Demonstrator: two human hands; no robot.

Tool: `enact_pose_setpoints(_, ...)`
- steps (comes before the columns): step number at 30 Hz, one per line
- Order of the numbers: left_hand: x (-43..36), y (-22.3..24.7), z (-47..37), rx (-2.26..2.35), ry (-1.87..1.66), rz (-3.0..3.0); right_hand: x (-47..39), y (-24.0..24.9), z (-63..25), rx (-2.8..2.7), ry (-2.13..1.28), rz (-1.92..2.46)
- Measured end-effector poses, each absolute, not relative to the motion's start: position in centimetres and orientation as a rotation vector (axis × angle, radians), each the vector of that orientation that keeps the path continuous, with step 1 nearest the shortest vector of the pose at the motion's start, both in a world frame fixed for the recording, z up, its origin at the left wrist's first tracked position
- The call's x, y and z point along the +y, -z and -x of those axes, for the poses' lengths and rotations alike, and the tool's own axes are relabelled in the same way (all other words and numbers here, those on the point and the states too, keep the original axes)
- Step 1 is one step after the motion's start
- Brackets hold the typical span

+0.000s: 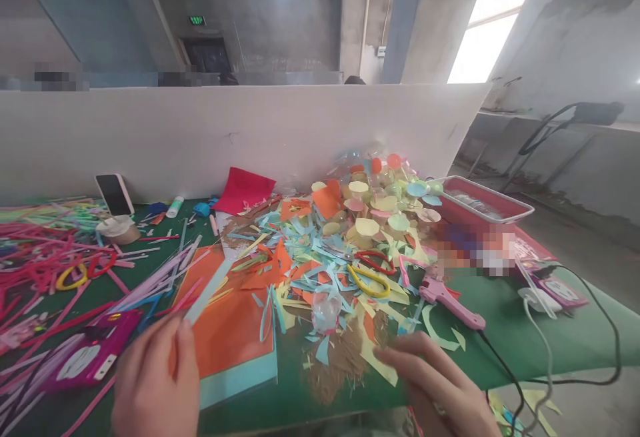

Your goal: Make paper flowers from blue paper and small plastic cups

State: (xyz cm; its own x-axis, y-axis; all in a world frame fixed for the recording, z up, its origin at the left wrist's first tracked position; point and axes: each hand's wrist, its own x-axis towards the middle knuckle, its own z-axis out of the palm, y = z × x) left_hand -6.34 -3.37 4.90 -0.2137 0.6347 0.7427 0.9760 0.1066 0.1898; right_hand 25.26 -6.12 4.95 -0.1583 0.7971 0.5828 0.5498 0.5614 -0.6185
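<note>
My left hand [159, 373] pinches one end of a pale blue paper strip [209, 291], which points up and away over a stack of orange and blue paper [235, 337]. Near the front edge, my right hand [435, 380] hovers with fingers spread and nothing in them. Between and beyond the hands lies a heap of cut paper scraps [305, 250]. Scissors with red and yellow handles [371, 282] rest on it. A pink glue gun [453, 301] lies just beyond my right hand. A small clear plastic cup [326, 311] sits in front of the heap.
Pink and purple strips [65, 263] cover the left side, with a magenta box [95, 350] and a phone [115, 195]. Paper-topped cups [367, 227] stand at the back. A red basket [485, 200] is at the right, cables [615, 350] nearby. A white partition [225, 133] stands behind.
</note>
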Motion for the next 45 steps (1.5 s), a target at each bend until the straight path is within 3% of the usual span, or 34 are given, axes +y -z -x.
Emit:
enact_pose_setpoints(4,-6.1,-5.9,0.7,-1.748,1.086,1.698,-6.1,-4.1,-23.2,-1.861,-0.617,1.199)
enact_pose_setpoints(9,-7.5,-6.8,-5.1,-1.402,1.18,2.391,-6.7,-4.2,-21.5,-1.809,-1.059,1.153)
enact_pose_setpoints(21,-7.5,-5.9,-7.2,-1.252,1.228,2.594,-5.6,-3.5,-23.0,-1.582,-1.369,0.956)
enact_pose_setpoints(28,-6.8,-5.8,-6.1,-1.25,1.269,2.506,-4.9,-2.8,-22.6,-1.293,-1.305,0.856)
enact_pose_setpoints(36,-7.0,-5.2,-6.8,-1.495,1.435,2.467,-4.7,-3.8,-22.6,-1.189,-1.337,0.792)
enact_pose_setpoints(45,-7.0,-6.6,-6.3,-2.251,1.653,2.568,-4.7,-2.9,-22.0,-1.214,-1.389,0.786)
